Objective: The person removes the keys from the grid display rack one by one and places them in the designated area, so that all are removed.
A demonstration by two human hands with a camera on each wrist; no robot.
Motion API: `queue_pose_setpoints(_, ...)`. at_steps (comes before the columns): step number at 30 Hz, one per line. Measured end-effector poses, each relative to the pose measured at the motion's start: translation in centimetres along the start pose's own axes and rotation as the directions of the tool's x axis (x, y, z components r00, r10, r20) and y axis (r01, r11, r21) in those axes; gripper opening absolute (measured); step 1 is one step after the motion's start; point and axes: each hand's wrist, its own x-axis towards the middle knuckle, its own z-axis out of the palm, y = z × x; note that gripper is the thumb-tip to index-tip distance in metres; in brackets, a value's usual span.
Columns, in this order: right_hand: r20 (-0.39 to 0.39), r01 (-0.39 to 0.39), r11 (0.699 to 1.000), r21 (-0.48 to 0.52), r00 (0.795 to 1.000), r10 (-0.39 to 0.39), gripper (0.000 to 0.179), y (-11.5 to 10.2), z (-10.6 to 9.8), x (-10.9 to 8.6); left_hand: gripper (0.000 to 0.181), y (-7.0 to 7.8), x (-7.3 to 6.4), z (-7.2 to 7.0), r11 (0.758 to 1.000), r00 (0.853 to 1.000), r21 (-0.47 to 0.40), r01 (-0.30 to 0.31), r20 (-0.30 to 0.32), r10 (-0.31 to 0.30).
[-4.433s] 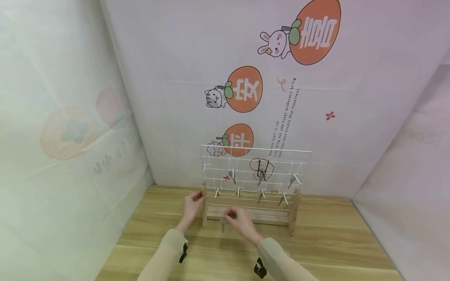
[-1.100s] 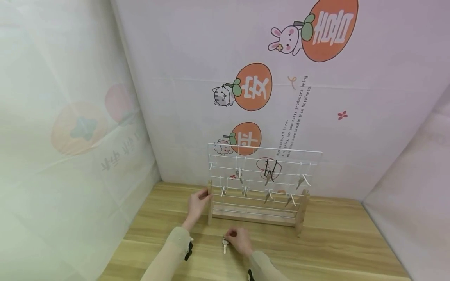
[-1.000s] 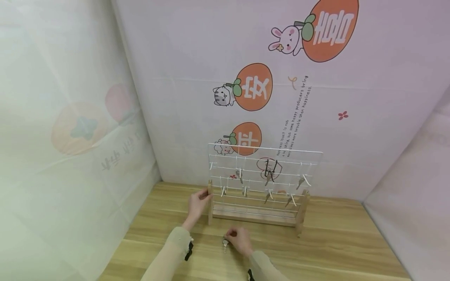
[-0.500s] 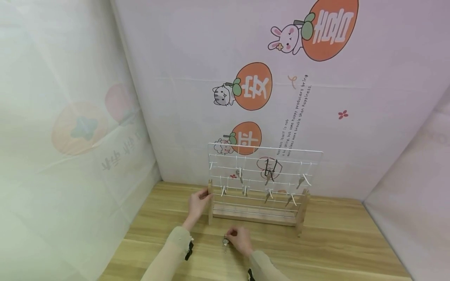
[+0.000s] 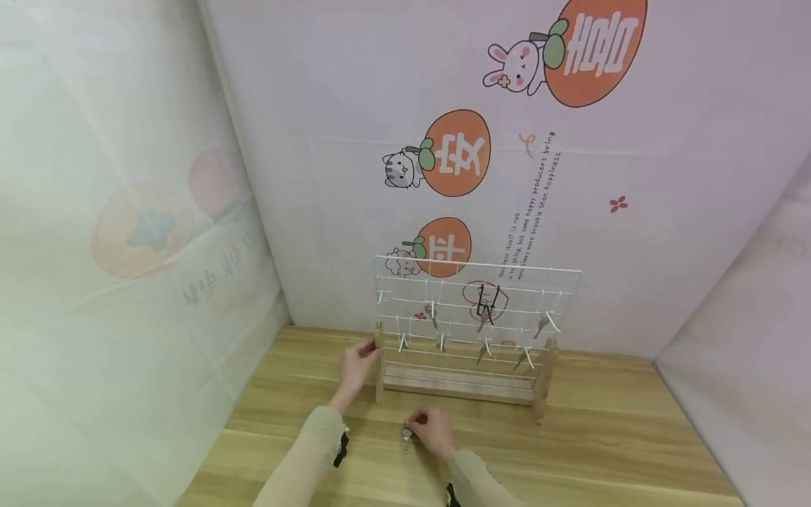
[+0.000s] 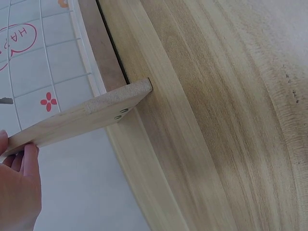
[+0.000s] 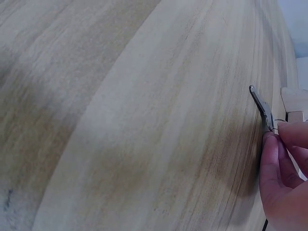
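A small metal key (image 5: 407, 436) hangs from the thumb and fingertips of my right hand (image 5: 434, 431), in front of the rack. In the right wrist view the key (image 7: 262, 107) points away from the fingers, which pinch it at its ring end over the wooden table. My left hand (image 5: 356, 365) holds the left wooden upright (image 6: 82, 115) of the white wire rack (image 5: 478, 267), thumb on one side and fingers on the other. Several keys hang from the rack's hooks, among them a key (image 5: 541, 324) at the upper right. One hook (image 5: 488, 306) is black, the others white.
The rack's wooden crossbar (image 5: 459, 389) runs low between the two uprights on the wood-grain table (image 5: 608, 451). Behind it stands a pale printed cloth backdrop (image 5: 329, 211), with more cloth along the left and right sides.
Since the oldest frame my right hand has drawn the key away from the rack, toward me. Over the last second the key turns slightly in the fingers; the left hand stays on the upright.
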Motion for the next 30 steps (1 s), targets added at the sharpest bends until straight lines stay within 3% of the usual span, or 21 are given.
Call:
queue_pose_setpoints(20,0.009,-0.019,1.0,-0.004,1.0,0.019,0.005,-0.13,-0.07,-0.18,0.033,0.08,-0.17,-0.06,0.999,0.999,-0.008,-0.034,-0.008,0.034)
queue_pose_setpoints(30,0.049,-0.057,0.998,0.034,0.997,0.055,0.004,-0.58,-0.35,-0.21,0.03,0.33,-0.19,-0.09,0.999,0.999,-0.001,-0.032,-0.031,0.032)
